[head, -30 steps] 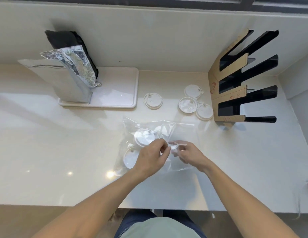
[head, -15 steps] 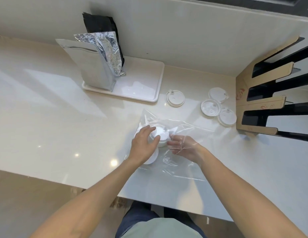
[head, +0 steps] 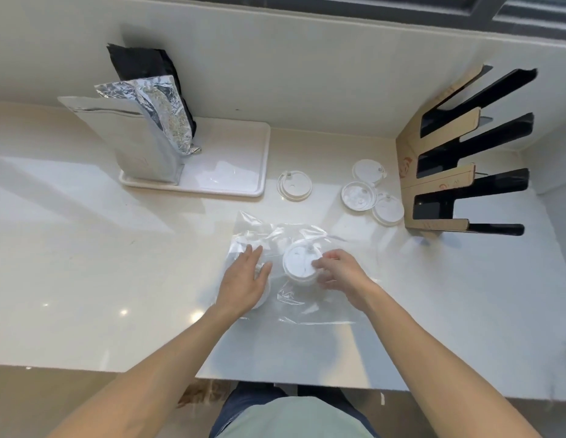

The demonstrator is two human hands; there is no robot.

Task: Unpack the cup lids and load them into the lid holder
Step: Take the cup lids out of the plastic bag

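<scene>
A clear plastic bag (head: 310, 303) lies flat on the counter in front of me. My right hand (head: 340, 271) grips a small stack of white cup lids (head: 299, 260) at the bag's middle. My left hand (head: 243, 281) rests flat, fingers spread, on the bag's left side, pressing over another white lid that shows only at its edge. Several loose white lids lie further back: one (head: 294, 185) alone, three (head: 359, 196) grouped beside the lid holder (head: 439, 172), a black and cardboard-brown rack with three slots at the right, all slots bare.
A white tray (head: 231, 172) at the back left carries a tall silver foil pouch (head: 142, 147) and a black bag (head: 142, 63). The counter's front edge runs just below my forearms. A wall closes the back and the right corner.
My left hand has let go of the lid stack and moved left onto the bag. My right hand now holds the stack. The camera view has shifted.
</scene>
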